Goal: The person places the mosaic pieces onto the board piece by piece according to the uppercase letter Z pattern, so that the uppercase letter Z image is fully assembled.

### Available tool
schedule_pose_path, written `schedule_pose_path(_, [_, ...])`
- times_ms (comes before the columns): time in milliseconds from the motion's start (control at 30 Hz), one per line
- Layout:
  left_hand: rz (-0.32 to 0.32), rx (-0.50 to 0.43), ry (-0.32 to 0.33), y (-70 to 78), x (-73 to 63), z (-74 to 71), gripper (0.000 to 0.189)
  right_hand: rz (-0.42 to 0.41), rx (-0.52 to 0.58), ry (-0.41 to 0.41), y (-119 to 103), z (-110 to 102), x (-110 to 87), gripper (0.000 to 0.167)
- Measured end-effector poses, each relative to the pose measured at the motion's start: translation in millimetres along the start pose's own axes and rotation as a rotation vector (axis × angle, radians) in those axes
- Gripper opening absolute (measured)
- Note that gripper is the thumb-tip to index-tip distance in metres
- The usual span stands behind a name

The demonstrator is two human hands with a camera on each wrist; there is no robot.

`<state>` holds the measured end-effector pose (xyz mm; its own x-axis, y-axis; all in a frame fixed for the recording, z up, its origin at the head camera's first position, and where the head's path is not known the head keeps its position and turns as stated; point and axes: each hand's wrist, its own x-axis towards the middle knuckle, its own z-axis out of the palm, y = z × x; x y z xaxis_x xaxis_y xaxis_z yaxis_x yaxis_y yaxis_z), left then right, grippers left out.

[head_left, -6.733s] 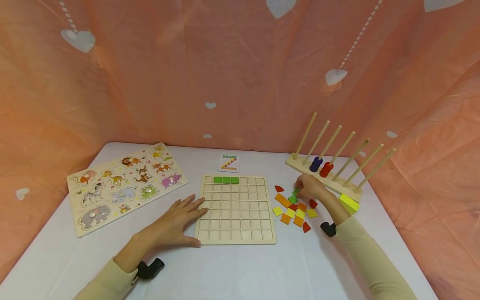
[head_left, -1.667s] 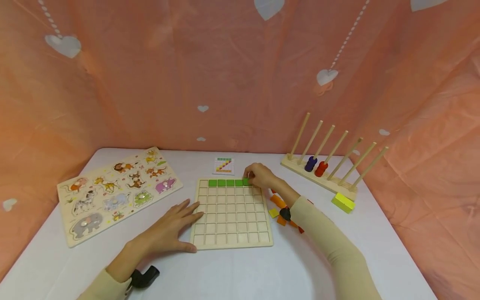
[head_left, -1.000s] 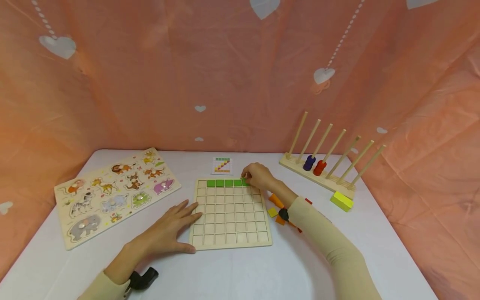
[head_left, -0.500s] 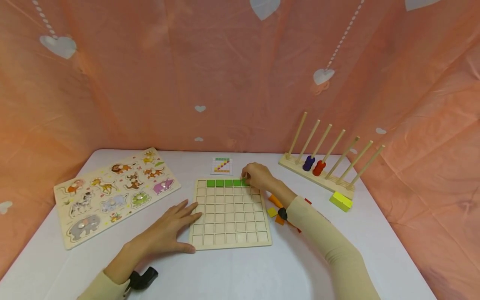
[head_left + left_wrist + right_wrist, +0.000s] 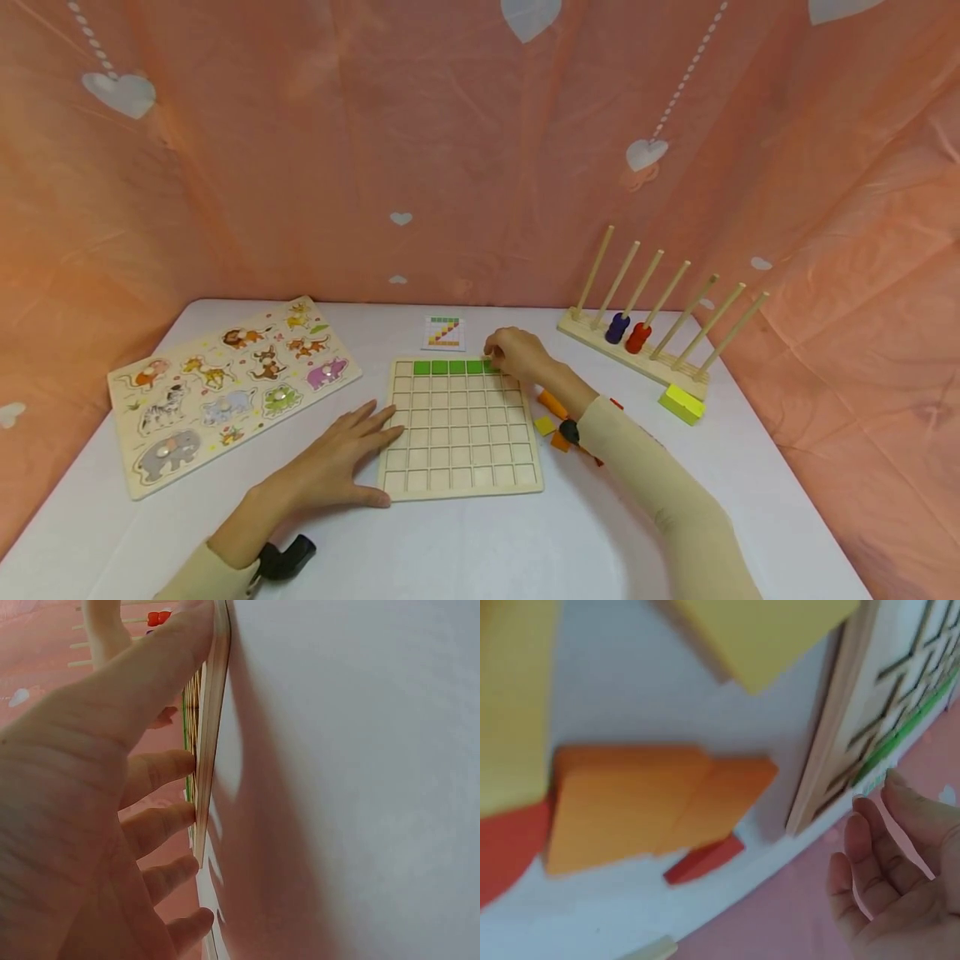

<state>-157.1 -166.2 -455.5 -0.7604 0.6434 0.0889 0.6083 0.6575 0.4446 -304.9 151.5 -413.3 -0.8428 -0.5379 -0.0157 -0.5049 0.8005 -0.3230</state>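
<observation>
My right hand (image 5: 517,352) is over the top right of the wooden grid board (image 5: 459,433). Its thumb and curled fingertips are on a green square tile (image 5: 491,367) at the right end of a green row; the hand partly hides it. In the right wrist view, the right hand (image 5: 900,877) shows bent fingers with the thumb opposite, beside the green strip. Spread along the board's left edge lies my left hand (image 5: 337,458). In the left wrist view, the left hand's fingertips (image 5: 180,814) touch the board's side (image 5: 214,712).
Loose orange tiles (image 5: 630,810), yellow tiles (image 5: 765,630) and red pieces lie right of the board, partly under my right forearm. A small pattern card (image 5: 444,333) lies behind. An animal puzzle (image 5: 232,392) is at left; a peg stand (image 5: 637,354) and yellow block (image 5: 682,403) are at right.
My right hand has moved left from the loose pieces to the board's top row, where more green tiles now sit. Over the last second both hands stay nearly still.
</observation>
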Motion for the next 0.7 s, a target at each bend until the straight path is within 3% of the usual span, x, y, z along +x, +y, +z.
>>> schedule_pose_path(133, [0.002, -0.001, 0.0, 0.1, -0.4, 0.9, 0.094, 0.003, 0.005, -0.006, 12, -12, -11.4, 0.011])
schedule_pose_path(433, [0.005, 0.001, -0.001, -0.3, 0.1, 2.2, 0.094, -0.01, 0.08, -0.234, 47, -28, -39.9, 0.019])
schedule_pose_path(700, [0.005, 0.011, 0.002, -0.6, 0.0, 1.0, 0.095, -0.018, 0.036, -0.246, 52, -21, -44.5, 0.018])
